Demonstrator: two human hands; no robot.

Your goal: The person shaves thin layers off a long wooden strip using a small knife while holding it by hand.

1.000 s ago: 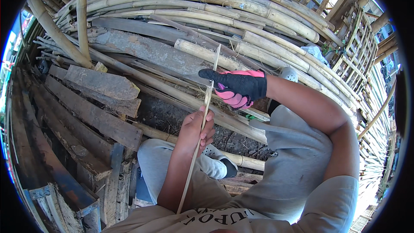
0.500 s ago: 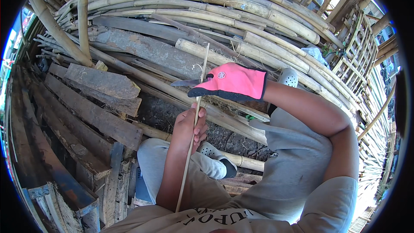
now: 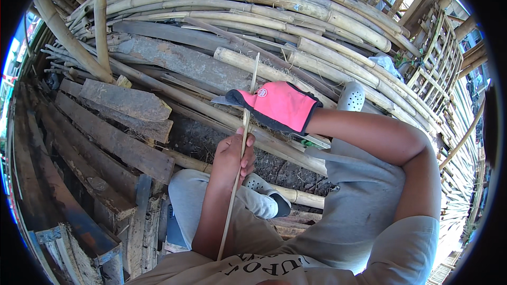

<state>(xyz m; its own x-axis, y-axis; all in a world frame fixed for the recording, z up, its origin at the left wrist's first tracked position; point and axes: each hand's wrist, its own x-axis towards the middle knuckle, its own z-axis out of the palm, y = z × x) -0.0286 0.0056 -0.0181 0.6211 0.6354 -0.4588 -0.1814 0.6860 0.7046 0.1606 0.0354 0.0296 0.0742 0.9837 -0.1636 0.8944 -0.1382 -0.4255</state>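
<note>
A thin bamboo strip (image 3: 231, 206) runs upright from the front of my shirt past both hands. My bare left hand (image 3: 232, 155) is closed around its middle. Just above it, my right hand (image 3: 282, 105), in a pink and black glove, is closed on a knife; only the grey blade (image 3: 224, 101) shows, sticking out to the left of the strip. The glove crosses the strip, its dark thumb tip lying above the blade. The knife's handle is hidden inside the glove, and I cannot tell whether the edge touches the strip.
Long bamboo poles (image 3: 296, 2) are stacked across the far side. Rough wooden planks (image 3: 113, 142) lie at the left, near an upright pole (image 3: 102, 21). Grey clogs (image 3: 353, 97) are on my feet. A woven bamboo lattice (image 3: 435, 58) stands at the far right.
My right hand has turned and shifted slightly left and nearer, its thumb moving from below the blade to above it. The pale curl beside the strip no longer shows. My left hand stays put.
</note>
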